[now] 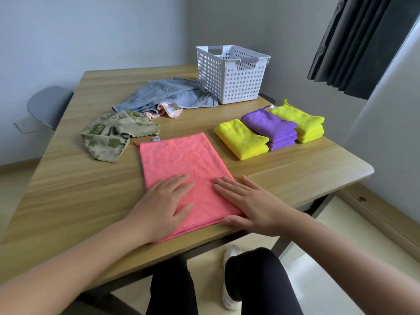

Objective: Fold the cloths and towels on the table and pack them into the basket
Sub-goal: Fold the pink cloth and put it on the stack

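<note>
A pink towel point(181, 160) lies flat on the wooden table point(68, 192), folded into a long rectangle that reaches the near edge. My left hand point(163, 201) presses flat on its near left part. My right hand point(247, 203) rests flat across its near right edge, fingers straight. To the right sit folded cloths: a yellow one point(241, 138), a purple stack point(272, 128) and a yellow stack point(302, 123). A white perforated basket point(229, 76) stands at the far side. Unfolded lie a grey-blue towel point(168, 94), a small pink cloth point(169, 111) under it, and a green leaf-print cloth point(111, 135).
A grey chair point(47, 105) stands beyond the table's left side. Dark curtains point(354, 42) hang at the upper right. My legs and a white shoe point(229, 276) show under the near table edge.
</note>
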`<state>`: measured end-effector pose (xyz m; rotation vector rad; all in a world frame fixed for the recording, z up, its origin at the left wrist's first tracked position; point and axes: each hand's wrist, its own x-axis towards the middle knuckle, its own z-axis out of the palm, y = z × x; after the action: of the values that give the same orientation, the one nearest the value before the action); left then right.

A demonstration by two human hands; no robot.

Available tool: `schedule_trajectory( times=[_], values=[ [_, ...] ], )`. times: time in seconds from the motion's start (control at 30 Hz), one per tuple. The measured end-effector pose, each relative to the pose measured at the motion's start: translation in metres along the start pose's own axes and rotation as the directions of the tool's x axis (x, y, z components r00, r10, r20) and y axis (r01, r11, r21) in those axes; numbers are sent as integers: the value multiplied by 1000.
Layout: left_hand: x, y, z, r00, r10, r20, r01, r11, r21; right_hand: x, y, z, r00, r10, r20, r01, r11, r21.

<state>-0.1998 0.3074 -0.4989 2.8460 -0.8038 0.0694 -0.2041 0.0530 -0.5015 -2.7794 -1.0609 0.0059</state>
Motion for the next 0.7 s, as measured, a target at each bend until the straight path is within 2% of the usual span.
schedule_trajectory(
  times=[0.2, 0.3, 0.43, 0.5, 0.57, 0.7],
  values=[
    [-32, 2, -2, 979, 97, 177, -122, 983, 137, -26, -5, 10, 999, -38, -32, 34, 990, -134],
    [-44, 5, -5, 966, 114, 231, -161, 967, 196, -35, -2, 15, 993, -55, -109, 43, 993, -113],
    [-61, 3, 1, 970, 177, 164, -213, 949, 234, -47, 0, 12, 985, -54, -165, 47, 998, -47],
    [-67, 0, 3, 969, 234, 84, -241, 967, 88, -50, -2, 7, 988, -17, -155, 25, 998, 55],
    [-71, 0, -5, 979, 205, -1, -203, 967, -154, -52, -4, -2, 989, 58, -140, -28, 977, 210],
    [-64, 5, -29, 986, -38, -163, -50, 862, -505, -39, -10, -28, 945, 240, -222, -114, 879, 464]
  ],
)
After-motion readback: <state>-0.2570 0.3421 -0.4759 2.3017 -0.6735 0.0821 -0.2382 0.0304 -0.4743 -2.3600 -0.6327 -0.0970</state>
